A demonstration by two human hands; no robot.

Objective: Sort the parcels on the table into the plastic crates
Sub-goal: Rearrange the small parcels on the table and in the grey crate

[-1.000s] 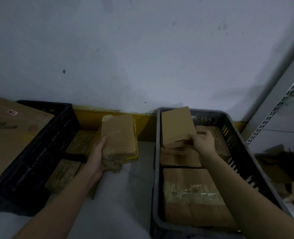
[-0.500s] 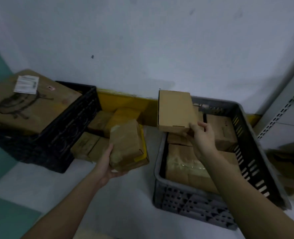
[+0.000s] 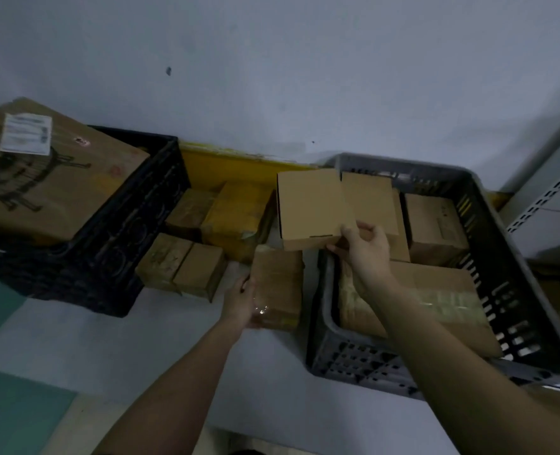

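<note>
My right hand (image 3: 365, 249) pinches the near edge of a flat plain cardboard box (image 3: 311, 208), held in the air over the left rim of the grey crate (image 3: 515, 244). My left hand (image 3: 244, 300) grips a tape-wrapped brown parcel (image 3: 278, 287) low over the white table, just left of that crate. Inside the grey crate lie several cardboard parcels (image 3: 433, 224). More brown and yellow parcels (image 3: 235, 215) lie in a pile on the table between the two crates.
A black crate (image 3: 124, 231) stands at the left with a large labelled carton (image 3: 48, 178) on top. A yellow strip (image 3: 222, 162) runs along the wall behind. Metal shelving (image 3: 548, 192) rises at the right. The white table surface (image 3: 140, 349) extends toward me.
The view has pulled back. My left hand has lowered the wrapped parcel and carried it right, toward the grey crate. My right hand has shifted the flat box slightly left over the crate's rim.
</note>
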